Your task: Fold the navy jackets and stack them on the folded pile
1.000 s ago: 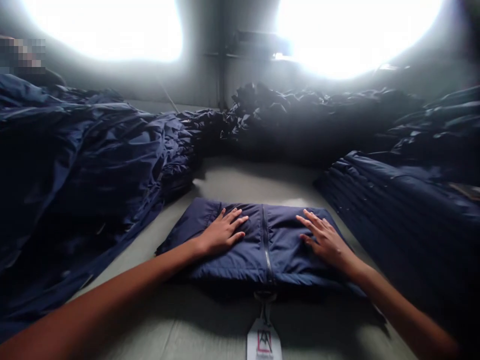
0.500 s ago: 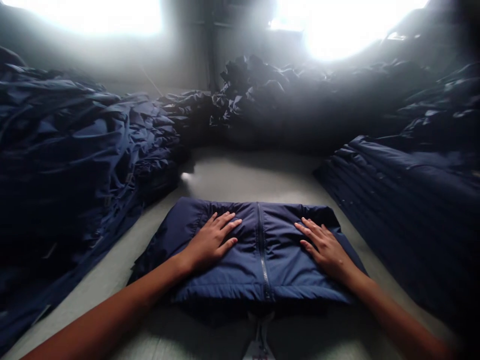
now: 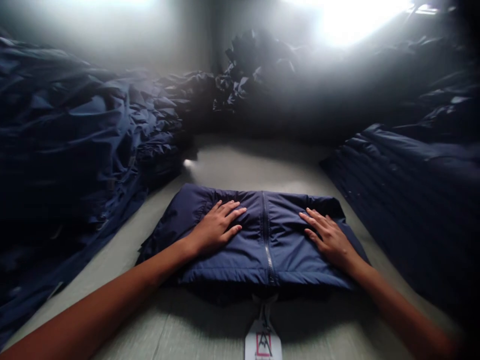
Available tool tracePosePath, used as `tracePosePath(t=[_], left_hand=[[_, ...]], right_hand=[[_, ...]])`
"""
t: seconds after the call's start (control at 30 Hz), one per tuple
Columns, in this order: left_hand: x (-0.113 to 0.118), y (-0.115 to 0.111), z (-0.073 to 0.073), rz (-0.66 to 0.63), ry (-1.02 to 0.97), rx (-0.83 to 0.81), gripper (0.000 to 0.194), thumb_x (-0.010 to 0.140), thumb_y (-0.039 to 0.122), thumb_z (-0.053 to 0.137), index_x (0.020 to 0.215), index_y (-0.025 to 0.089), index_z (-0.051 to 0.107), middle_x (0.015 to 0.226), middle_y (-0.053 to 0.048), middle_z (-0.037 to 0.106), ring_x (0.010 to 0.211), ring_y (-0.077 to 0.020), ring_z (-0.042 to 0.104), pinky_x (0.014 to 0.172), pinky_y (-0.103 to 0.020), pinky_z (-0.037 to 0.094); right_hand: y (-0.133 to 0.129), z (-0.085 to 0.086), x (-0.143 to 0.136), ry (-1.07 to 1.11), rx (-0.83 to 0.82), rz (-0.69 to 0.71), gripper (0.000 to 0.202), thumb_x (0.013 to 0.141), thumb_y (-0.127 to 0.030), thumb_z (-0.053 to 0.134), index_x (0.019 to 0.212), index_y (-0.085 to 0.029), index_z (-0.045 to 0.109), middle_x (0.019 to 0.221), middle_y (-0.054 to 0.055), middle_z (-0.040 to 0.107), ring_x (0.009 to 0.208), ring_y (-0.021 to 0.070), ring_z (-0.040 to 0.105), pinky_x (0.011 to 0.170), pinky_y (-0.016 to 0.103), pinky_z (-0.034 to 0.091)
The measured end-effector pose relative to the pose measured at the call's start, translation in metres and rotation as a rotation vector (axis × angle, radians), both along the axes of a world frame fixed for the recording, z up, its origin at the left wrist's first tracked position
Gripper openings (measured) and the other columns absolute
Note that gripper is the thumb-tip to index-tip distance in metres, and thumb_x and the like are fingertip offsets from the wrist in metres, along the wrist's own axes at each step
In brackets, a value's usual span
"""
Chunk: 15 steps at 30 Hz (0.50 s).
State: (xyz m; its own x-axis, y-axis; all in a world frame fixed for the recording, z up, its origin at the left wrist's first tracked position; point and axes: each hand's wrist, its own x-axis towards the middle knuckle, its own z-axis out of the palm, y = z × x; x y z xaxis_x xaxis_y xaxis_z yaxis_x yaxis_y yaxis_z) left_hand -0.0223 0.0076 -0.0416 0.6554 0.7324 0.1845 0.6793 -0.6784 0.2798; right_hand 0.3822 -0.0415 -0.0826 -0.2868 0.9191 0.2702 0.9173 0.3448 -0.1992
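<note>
A folded navy jacket [image 3: 240,255] lies on the pale table in front of me, its zipper [image 3: 267,240] closed and running down the middle. Flat on the jacket's left half rests my left hand [image 3: 215,226], fingers spread. My right hand [image 3: 328,237] lies on the right half the same way, fingers stretched toward the zipper. Neither hand grips the cloth. From the near edge of the jacket hangs a white tag [image 3: 263,342] with a red square and a dark mark, reaching onto the table.
A tall stack of navy garments [image 3: 86,130] stands on the left. Another stack of folded garments [image 3: 405,190] lines the right side. Dark heaped clothing [image 3: 243,75] sits at the back, and the pale tabletop [image 3: 243,162] shows beyond the jacket. Bright light glares above.
The view has tipped down slightly, so everything appears higher and more of the white tag shows. Both hands stay in place on the jacket.
</note>
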Motion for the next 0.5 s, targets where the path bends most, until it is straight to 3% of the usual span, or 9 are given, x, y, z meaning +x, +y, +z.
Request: tracePosePath(t=[0.23, 0.5], left_hand=[[-0.001, 0.0052, -0.0033, 0.003, 0.04, 0.019, 0.053, 0.108, 0.048, 0.043, 0.158, 0.029, 0.045, 0.166, -0.007, 0.042, 0.155, -0.0272, 0.035, 0.13, -0.054, 0.02], [-0.0018, 0.0036, -0.0037, 0.01, 0.032, 0.012, 0.054, 0.108, 0.047, 0.044, 0.158, 0.03, 0.045, 0.166, -0.007, 0.042, 0.154, -0.0273, 0.036, 0.131, -0.054, 0.021]], right_hand=[[-0.0028, 0.0108, -0.007, 0.001, -0.038, -0.008, 0.05, 0.108, -0.044, 0.039, 0.157, -0.033, 0.047, 0.164, 0.007, 0.044, 0.152, 0.0275, 0.04, 0.124, 0.058, 0.032], [-0.0021, 0.0042, -0.004, 0.02, -0.009, 0.002, 0.051, 0.107, -0.045, 0.042, 0.157, -0.037, 0.046, 0.163, 0.006, 0.045, 0.151, 0.0287, 0.042, 0.124, 0.06, 0.033]])
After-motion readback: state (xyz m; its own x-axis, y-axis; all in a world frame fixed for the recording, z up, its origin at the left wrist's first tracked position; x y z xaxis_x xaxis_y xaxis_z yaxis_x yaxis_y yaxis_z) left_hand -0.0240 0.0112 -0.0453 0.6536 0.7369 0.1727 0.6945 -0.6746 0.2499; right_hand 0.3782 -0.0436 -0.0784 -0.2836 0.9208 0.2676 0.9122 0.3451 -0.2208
